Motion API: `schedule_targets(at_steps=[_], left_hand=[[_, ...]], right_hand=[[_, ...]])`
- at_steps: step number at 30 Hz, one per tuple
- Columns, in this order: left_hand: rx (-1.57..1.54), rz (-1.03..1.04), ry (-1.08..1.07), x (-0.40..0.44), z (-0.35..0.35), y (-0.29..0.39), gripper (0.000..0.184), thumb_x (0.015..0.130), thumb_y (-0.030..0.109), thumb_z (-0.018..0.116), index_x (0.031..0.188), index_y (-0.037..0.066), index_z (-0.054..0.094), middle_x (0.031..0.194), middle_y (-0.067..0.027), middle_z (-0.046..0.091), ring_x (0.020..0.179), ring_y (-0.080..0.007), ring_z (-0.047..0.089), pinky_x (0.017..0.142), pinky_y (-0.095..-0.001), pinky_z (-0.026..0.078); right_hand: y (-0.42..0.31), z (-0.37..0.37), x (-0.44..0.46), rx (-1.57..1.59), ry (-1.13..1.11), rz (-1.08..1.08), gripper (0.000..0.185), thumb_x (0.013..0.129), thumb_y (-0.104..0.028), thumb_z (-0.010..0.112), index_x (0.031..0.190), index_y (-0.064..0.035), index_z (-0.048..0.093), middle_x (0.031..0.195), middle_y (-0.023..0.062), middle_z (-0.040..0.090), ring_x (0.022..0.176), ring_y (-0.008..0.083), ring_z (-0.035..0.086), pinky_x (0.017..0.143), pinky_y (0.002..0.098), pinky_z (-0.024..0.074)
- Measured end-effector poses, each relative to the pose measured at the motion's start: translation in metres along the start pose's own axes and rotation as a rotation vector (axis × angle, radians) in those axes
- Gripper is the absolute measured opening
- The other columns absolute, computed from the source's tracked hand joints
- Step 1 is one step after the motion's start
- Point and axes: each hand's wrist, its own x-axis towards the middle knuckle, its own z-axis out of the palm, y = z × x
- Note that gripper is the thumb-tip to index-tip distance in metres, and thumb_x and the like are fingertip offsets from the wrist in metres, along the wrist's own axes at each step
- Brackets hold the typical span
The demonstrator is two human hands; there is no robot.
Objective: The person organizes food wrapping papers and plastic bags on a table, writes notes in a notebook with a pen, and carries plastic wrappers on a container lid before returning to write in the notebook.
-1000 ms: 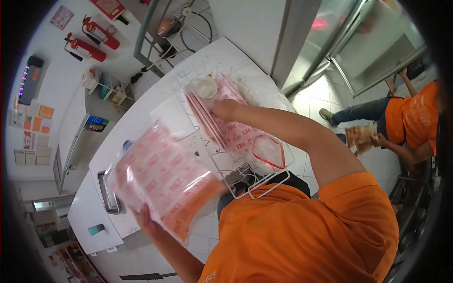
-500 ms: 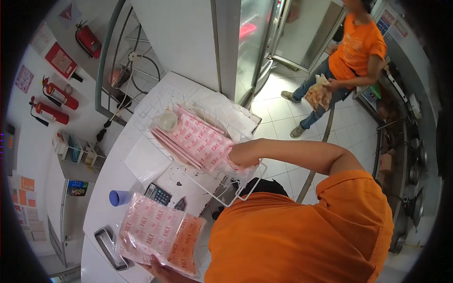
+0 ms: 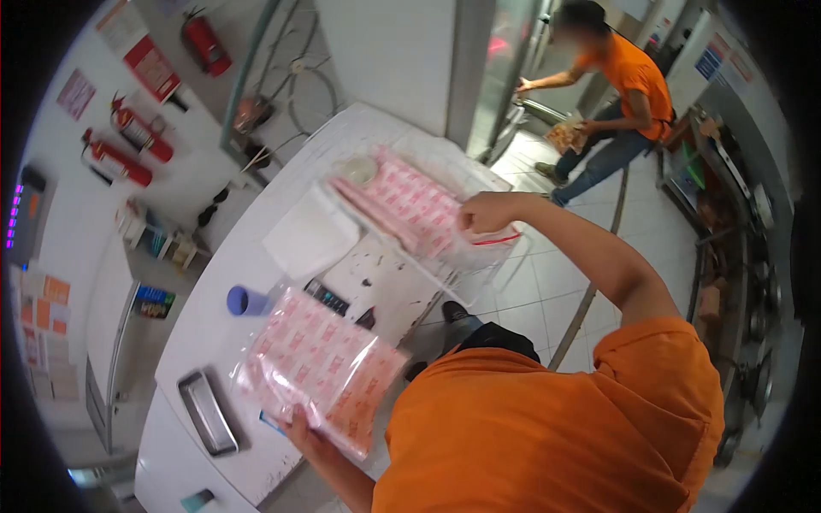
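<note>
My left hand (image 3: 301, 427) grips the lower edge of a clear plastic bag (image 3: 321, 359) of pink sheets with red print, held over the table's front edge. My right hand (image 3: 489, 214) is closed at the near right end of a white wire basket (image 3: 419, 263); what its fingers hold is hidden. Inside the basket are more red-printed pink sheets (image 3: 425, 192) and a small translucent cup (image 3: 361, 169). Clear plastic with a red strip (image 3: 496, 240) lies just below that hand.
On the white table (image 3: 205, 338) are a blue cup (image 3: 246, 301), a black calculator (image 3: 327, 297), a metal tray (image 3: 208, 412) and a white sheet (image 3: 312, 232). A co-worker (image 3: 629, 85) in orange stands by a glass-doored fridge (image 3: 489, 77). Fire extinguishers (image 3: 141, 128) hang at left.
My right hand has risen out from among the basket's sheets, fist now visible. The left hand still holds its bag. The co-worker has bent and reached toward the fridge door.
</note>
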Motion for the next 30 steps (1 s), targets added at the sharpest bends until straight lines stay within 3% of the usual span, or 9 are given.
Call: schedule_targets(at_steps=[4, 7, 10, 12, 14, 17, 20, 25, 30], left_hand=[[-0.169, -0.092, 0.005, 0.011, -0.027, -0.035, 0.081, 0.093, -0.003, 0.068, 0.166, 0.006, 0.034, 0.156, -0.0178, 0.054, 0.14, -0.0322, 0.057, 0.116, -0.046, 0.05], [-0.219, -0.211, 0.043, 0.011, -0.016, -0.047, 0.082, 0.094, -0.007, 0.065, 0.168, 0.009, 0.031, 0.159, -0.0176, 0.051, 0.141, -0.0325, 0.056, 0.116, -0.046, 0.051], [-0.207, -0.232, 0.021, 0.014, -0.001, -0.053, 0.085, 0.095, -0.009, 0.064, 0.169, 0.012, 0.028, 0.161, -0.0173, 0.049, 0.142, -0.032, 0.056, 0.116, -0.0459, 0.051], [-0.217, -0.234, 0.006, 0.017, 0.005, -0.057, 0.086, 0.095, -0.009, 0.064, 0.17, 0.012, 0.027, 0.161, -0.0177, 0.049, 0.142, -0.0321, 0.056, 0.116, -0.046, 0.052], [-0.225, -0.223, -0.01, 0.023, 0.022, -0.054, 0.087, 0.095, -0.009, 0.063, 0.17, 0.013, 0.027, 0.161, -0.0179, 0.049, 0.141, -0.0323, 0.057, 0.115, -0.0456, 0.053], [0.025, -0.209, -0.022, 0.037, 0.031, -0.053, 0.078, 0.094, -0.013, 0.062, 0.164, 0.006, 0.032, 0.152, -0.0189, 0.055, 0.132, -0.0307, 0.062, 0.107, -0.0414, 0.056], [0.203, -0.195, 0.034, 0.051, 0.023, -0.077, 0.07, 0.094, -0.011, 0.067, 0.156, 0.001, 0.038, 0.142, -0.0184, 0.06, 0.125, -0.0286, 0.065, 0.101, -0.0387, 0.057], [0.392, -0.116, 0.026, 0.066, 0.022, -0.099, 0.073, 0.093, -0.008, 0.071, 0.156, 0.001, 0.036, 0.142, -0.0204, 0.06, 0.124, -0.0294, 0.065, 0.101, -0.0391, 0.057], [0.323, -0.186, -0.043, 0.076, 0.023, -0.105, 0.08, 0.094, -0.009, 0.068, 0.162, 0.004, 0.027, 0.145, -0.0241, 0.058, 0.13, -0.0306, 0.063, 0.105, -0.0404, 0.054]], right_hand=[[-0.017, 0.026, -0.023, -0.609, 0.273, -0.061, 0.018, 0.085, -0.021, 0.069, 0.096, -0.0093, 0.078, 0.087, 0.0126, 0.073, 0.088, 0.032, 0.072, 0.08, 0.0477, 0.0547], [-0.041, 0.02, -0.011, -0.753, 0.205, 0.127, 0.019, 0.083, -0.023, 0.072, 0.096, -0.0096, 0.076, 0.084, 0.0123, 0.071, 0.088, 0.0345, 0.071, 0.082, 0.0502, 0.0551], [-0.074, 0.0, 0.044, -0.156, 0.588, 0.067, 0.022, 0.087, -0.027, 0.071, 0.096, -0.0064, 0.073, 0.093, 0.0116, 0.075, 0.094, 0.0356, 0.072, 0.085, 0.0516, 0.0559], [-0.077, 0.008, 0.096, 0.108, 0.525, 0.217, 0.033, 0.092, -0.032, 0.069, 0.106, -0.003, 0.072, 0.11, 0.0152, 0.078, 0.104, 0.0376, 0.074, 0.088, 0.0506, 0.0577], [-0.056, 0.033, 0.154, 0.122, 0.512, 0.252, 0.047, 0.094, -0.037, 0.072, 0.121, 0.0014, 0.069, 0.129, 0.0252, 0.072, 0.109, 0.039, 0.075, 0.091, 0.0438, 0.0591], [-0.09, 0.03, 0.179, 0.348, 0.245, 0.548, 0.059, 0.094, -0.041, 0.071, 0.132, 0.0038, 0.065, 0.13, 0.0307, 0.07, 0.116, 0.0432, 0.072, 0.095, 0.047, 0.0584], [-0.051, 0.051, 0.204, 0.193, 0.286, 0.445, 0.063, 0.094, -0.044, 0.071, 0.131, 0.0058, 0.064, 0.129, 0.0328, 0.07, 0.119, 0.0452, 0.07, 0.098, 0.0493, 0.0577], [-0.051, 0.05, 0.197, 0.115, 0.237, 0.493, 0.068, 0.086, -0.028, 0.081, 0.139, 0.0037, 0.053, 0.128, 0.0312, 0.07, 0.12, 0.0458, 0.069, 0.1, 0.0509, 0.0568], [-0.046, 0.032, 0.196, 0.09, 0.275, 0.364, 0.074, 0.081, -0.023, 0.082, 0.145, -0.0001, 0.052, 0.135, 0.0256, 0.069, 0.125, 0.043, 0.067, 0.104, 0.0505, 0.0551]])
